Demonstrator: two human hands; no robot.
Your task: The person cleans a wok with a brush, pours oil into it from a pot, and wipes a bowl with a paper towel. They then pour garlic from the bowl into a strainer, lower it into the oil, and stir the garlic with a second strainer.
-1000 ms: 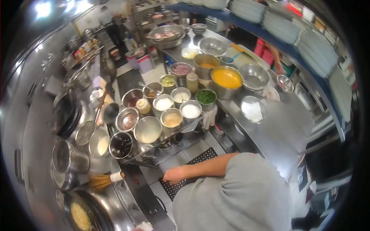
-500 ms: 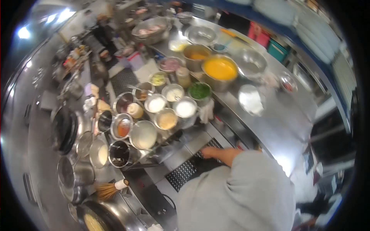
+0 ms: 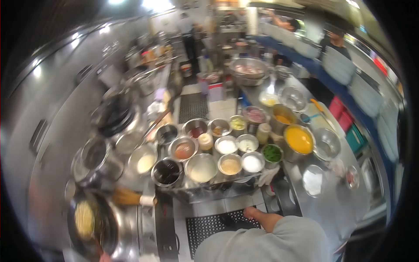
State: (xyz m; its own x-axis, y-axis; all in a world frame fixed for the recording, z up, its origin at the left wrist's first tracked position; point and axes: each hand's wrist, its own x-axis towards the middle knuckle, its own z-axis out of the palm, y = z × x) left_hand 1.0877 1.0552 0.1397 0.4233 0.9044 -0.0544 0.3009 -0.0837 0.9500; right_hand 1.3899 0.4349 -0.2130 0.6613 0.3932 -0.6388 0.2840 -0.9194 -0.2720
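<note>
Only the tip of my left hand [image 3: 104, 257] shows, at the bottom left edge. It appears closed around the thin brown handle of a utensil [image 3: 98, 243] that reaches into a dark wok [image 3: 112, 229]. The utensil's working end cannot be made out. A pale yellow food mass [image 3: 84, 219] lies in the wok. Below the counter edge, in front of my grey shirt, hangs my right hand [image 3: 250, 212], above the floor mat. Its fingers are too blurred to read, and I see no object in it.
A bamboo brush [image 3: 131, 198] lies beside the wok. Several metal pots of sauces and powders stand ahead, among them a dark sauce pot [image 3: 166, 172]. On the right steel counter [image 3: 325, 209] are a yellow liquid pot [image 3: 299, 139] and bowls. Other people stand farther back.
My view has turned left and lifted, so the far kitchen and other people show. The wok is in fuller view, and my left hand's tip has appeared at its edge.
</note>
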